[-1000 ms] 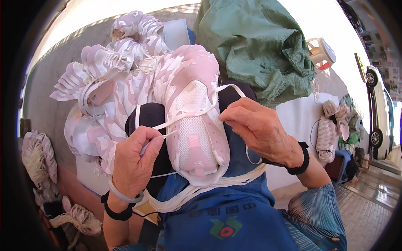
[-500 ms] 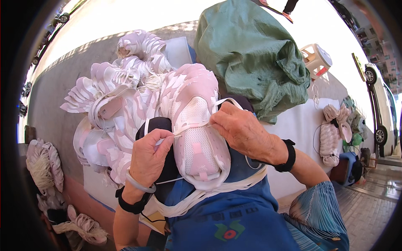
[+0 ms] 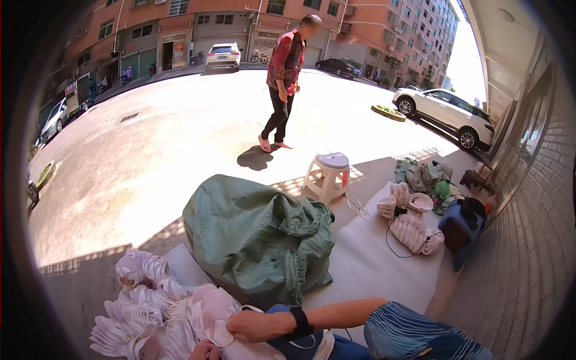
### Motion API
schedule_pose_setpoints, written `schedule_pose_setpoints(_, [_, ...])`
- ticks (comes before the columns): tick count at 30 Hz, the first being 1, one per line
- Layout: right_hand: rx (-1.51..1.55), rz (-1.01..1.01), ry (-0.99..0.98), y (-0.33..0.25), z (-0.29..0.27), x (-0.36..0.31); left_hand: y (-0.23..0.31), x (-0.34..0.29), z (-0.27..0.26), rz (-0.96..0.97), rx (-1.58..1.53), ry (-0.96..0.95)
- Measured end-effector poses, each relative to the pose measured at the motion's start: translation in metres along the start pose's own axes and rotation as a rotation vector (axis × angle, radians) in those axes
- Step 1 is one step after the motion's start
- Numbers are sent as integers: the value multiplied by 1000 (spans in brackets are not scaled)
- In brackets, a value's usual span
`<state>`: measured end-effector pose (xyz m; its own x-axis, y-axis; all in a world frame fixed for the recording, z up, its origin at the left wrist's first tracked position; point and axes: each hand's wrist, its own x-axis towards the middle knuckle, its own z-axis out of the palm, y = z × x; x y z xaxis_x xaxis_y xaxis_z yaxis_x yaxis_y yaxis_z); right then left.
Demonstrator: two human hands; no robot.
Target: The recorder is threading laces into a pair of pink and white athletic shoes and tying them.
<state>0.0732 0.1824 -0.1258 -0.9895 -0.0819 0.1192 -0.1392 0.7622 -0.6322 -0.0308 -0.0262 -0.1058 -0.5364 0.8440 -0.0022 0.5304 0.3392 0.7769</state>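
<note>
At the lower edge, my right hand (image 3: 258,327) is closed with its fingers bunched over a pink and white shoe (image 3: 255,350), mostly cut off by the frame. A white shoelace (image 3: 251,308) loops out beside these fingers, pinched in them. Just to the left, my left hand (image 3: 205,350) shows only in part, its fingers curled; what they hold is hidden. Stacked pink and white shoe uppers (image 3: 135,327) are heaped left of my hands. More white laces (image 3: 325,344) hang across my lap.
A large green sack (image 3: 255,234) stands ahead, with a white plastic stool (image 3: 329,177) behind it. At right lie bundled pink uppers (image 3: 414,231) on a pale sheet (image 3: 366,252), near a blue chair (image 3: 461,231). Another person (image 3: 285,78) stands on the sunlit pavement; a white car (image 3: 447,114) is parked beyond.
The view has tilted up toward the street, so the shoe and my hands now sit at the lower edge. The lace ends between my hands no longer show clearly. The other person is now fully visible.
</note>
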Motion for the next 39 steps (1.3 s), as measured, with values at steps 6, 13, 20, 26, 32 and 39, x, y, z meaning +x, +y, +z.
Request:
schedule_pose_setpoints(6, [271, 189, 125, 0, 3, -12, -14, 10, 2, 65, -77, -23])
schedule_pose_setpoints(13, [262, 119, 292, 2, 20, -15, -4, 17, 6, 82, -101, 6])
schedule_pose_setpoints(20, [143, 100, 343, -16, 29, -30, -22, 12, 9, -23, -149, -15])
schedule_pose_setpoints(26, [-216, 171, 206, -57, -3, -42, -27, 9, 24, -43, -227, 151])
schedule_pose_setpoints(32, [-241, 401, 61, -65, 0, -38, -19, 16, 28, -42, -239, 201])
schedule_pose_setpoints(39, [-384, 223, 75, -57, 20, -39, -27, 8, 29, -5, -192, 239])
